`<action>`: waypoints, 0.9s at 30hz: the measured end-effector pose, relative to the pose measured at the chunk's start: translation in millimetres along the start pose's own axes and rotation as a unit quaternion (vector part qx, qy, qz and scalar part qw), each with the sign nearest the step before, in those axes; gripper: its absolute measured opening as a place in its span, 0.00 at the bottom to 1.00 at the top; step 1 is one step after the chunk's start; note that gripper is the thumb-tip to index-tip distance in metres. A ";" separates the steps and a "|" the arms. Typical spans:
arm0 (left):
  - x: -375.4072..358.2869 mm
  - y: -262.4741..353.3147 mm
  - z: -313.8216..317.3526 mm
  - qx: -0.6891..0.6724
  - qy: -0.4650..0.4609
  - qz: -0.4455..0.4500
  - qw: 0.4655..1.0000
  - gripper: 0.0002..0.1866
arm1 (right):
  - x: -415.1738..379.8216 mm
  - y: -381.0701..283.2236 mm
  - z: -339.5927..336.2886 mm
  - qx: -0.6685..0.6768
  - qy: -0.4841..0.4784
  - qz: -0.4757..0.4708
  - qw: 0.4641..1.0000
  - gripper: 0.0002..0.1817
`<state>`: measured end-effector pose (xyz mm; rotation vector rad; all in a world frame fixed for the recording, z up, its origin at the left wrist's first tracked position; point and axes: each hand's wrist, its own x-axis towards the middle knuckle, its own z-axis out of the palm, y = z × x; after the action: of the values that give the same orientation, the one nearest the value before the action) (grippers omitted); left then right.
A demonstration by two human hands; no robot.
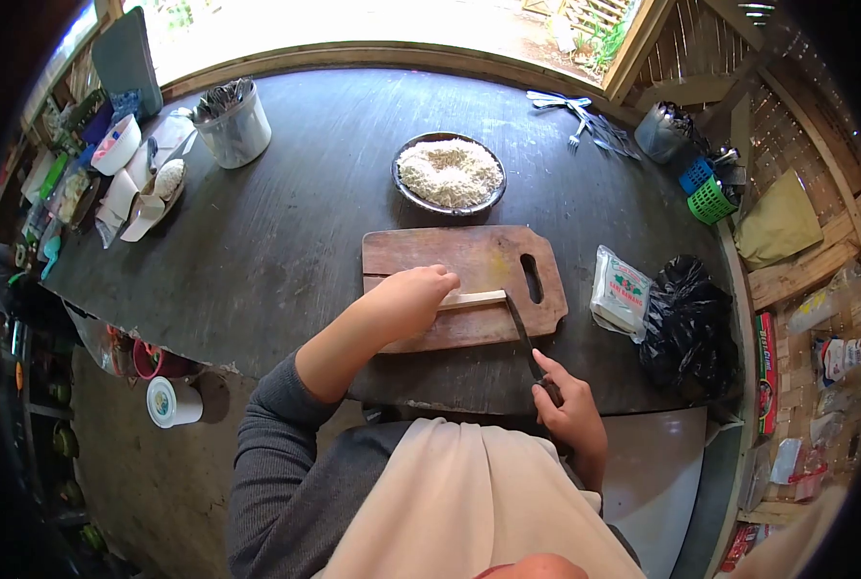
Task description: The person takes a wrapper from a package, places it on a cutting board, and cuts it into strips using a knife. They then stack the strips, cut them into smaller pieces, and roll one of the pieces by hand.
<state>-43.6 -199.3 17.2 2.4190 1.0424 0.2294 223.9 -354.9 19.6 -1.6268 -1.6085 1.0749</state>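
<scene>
A wooden cutting board [421, 249] with a handle slot lies in front of me. On it is a long pale strip of food [477, 299], pointing right. My left hand [416, 297] is closed over the strip's left end, its fingertips hidden behind the back of the hand. My right hand [571, 403] grips a knife [521, 328] by its dark handle. The blade runs up and left over the board's edge, its tip right at the strip's right end. Just beyond the board stands a dark bowl [501, 198] of white, crumbly shreds.
A printed plastic packet [623, 292] and a black plastic bag [689, 328] lie right of the board. Far left stands a bucket of utensils [235, 132]. Forks and knives [585, 121] lie at the back right, near small baskets [710, 200]. A white tub [174, 402] sits below the table's left edge.
</scene>
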 end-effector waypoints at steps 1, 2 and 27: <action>-0.6 2.7 -2.5 0.005 -0.005 -0.007 1.000 0.19 | -0.1 -2.3 -0.1 0.000 0.002 0.001 1.000 0.28; -0.9 4.0 -3.7 0.009 -0.010 -0.014 1.000 0.19 | 0.3 -4.5 -0.3 0.007 0.004 0.008 1.000 0.27; 2.6 1.7 5.0 0.070 0.004 0.002 0.998 0.13 | -3.6 -3.7 -5.2 -0.013 0.006 0.003 1.000 0.27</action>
<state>-39.1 -200.3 13.6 2.5482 1.0902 0.1733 226.7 -357.5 25.8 -1.6538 -1.6176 1.0485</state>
